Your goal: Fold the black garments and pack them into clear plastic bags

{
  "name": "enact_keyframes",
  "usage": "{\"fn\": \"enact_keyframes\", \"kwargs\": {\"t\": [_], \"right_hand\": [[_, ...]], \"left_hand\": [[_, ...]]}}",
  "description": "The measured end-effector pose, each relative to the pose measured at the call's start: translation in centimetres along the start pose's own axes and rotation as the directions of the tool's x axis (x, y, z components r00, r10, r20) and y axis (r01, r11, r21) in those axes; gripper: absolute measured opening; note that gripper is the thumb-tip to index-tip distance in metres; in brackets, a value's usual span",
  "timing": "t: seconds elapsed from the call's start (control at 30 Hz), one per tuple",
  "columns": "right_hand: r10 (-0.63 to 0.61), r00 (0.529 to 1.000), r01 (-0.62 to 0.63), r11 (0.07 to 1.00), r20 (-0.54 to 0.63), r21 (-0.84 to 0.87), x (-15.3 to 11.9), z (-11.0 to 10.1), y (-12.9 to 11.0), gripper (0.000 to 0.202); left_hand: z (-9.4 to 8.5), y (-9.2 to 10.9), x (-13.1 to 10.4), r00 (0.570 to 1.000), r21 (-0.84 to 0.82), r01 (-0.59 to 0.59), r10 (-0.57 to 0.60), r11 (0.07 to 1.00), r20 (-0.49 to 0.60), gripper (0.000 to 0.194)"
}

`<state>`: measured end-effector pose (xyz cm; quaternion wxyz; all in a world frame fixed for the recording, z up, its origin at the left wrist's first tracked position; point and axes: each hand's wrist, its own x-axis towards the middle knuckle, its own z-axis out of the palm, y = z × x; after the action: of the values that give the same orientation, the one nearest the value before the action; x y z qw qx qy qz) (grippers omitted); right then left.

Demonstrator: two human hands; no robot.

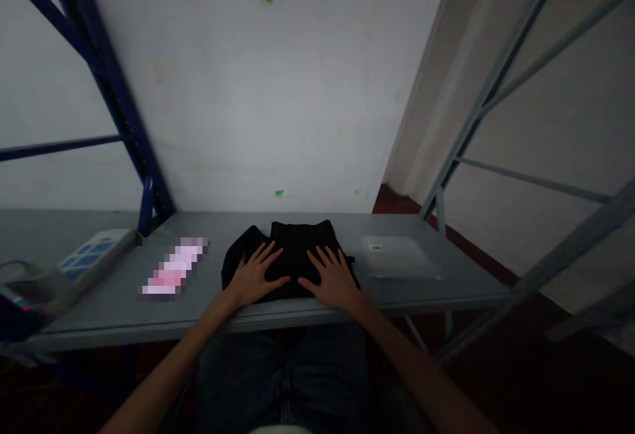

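A black cloth garment lies on the grey shelf in front of me, partly folded, with a bulge of fabric at its left side. Its exact kind is not clear. My left hand rests flat on the left part of the cloth, fingers spread. On the right part lies my right hand, also flat with its fingers apart. The thumbs point toward each other with a small gap of black fabric between them. Both palms cover some of the cloth near the front edge.
Right of the garment lies a clear plastic bag with a small white label. To the left is a blurred-out pink and white item. A white device with blue panels stands farther left. Blue and grey posts flank the shelf.
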<state>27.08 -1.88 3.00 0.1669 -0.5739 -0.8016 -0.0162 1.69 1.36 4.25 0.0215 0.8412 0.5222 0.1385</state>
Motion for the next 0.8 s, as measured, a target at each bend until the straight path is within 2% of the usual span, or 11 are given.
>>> {"fn": "enact_keyframes", "kwargs": {"t": [0.37,0.53,0.8], "right_hand": [[0.027,0.999,-0.026,0.999,0.03,-0.021,0.5,-0.3,-0.3,0.092],[0.04,0.999,-0.04,0.999,-0.002,-0.017,1.4,0.2,-0.3,0.094],[0.047,0.999,-0.047,0.999,0.022,-0.02,3.8,0.8,0.3,0.093]], "left_hand": [[-0.6,-0.4,0.8,0.999,-0.033,0.005,-0.004,0.999,0.044,0.084],[-0.8,-1.1,1.8,0.998,-0.034,-0.002,0.004,0.999,0.059,0.084],[-0.5,-2.3,3.8,0.998,-0.039,-0.015,0.017,0.999,0.052,0.083]]}}
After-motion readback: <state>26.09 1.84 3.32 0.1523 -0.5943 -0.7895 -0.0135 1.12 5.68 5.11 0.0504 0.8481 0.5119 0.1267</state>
